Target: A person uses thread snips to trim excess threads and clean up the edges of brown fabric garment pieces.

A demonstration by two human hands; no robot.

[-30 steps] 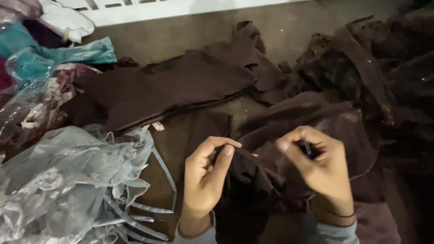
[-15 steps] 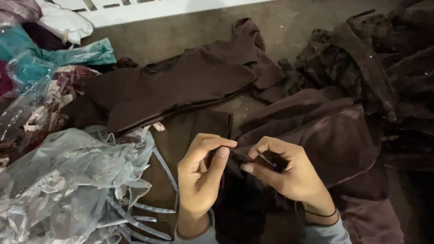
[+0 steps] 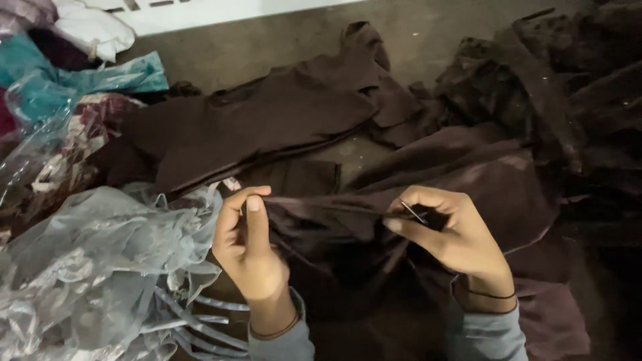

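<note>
Left hand [image 3: 247, 247] pinches the brown fabric [image 3: 334, 220] edge taut; right hand [image 3: 448, 230] grips a needle [image 3: 414, 212] against it

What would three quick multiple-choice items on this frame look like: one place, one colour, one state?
1. Where does the grey sheer fabric lie?
A. beside the left hand
B. beside the right hand
C. on the white ledge

2. What colour is the cloth held between the hands?
A. teal
B. dark brown
C. white

3. How is that cloth's edge held?
A. slack in a heap
B. pulled taut between both hands
C. rolled up

Key: 1 A, the sheer fabric fills the lower left next to that hand; 2 B, it matches the brown pieces around it; 3 B, the edge runs straight from pinch to pinch, a needle at the right fingers.
</note>
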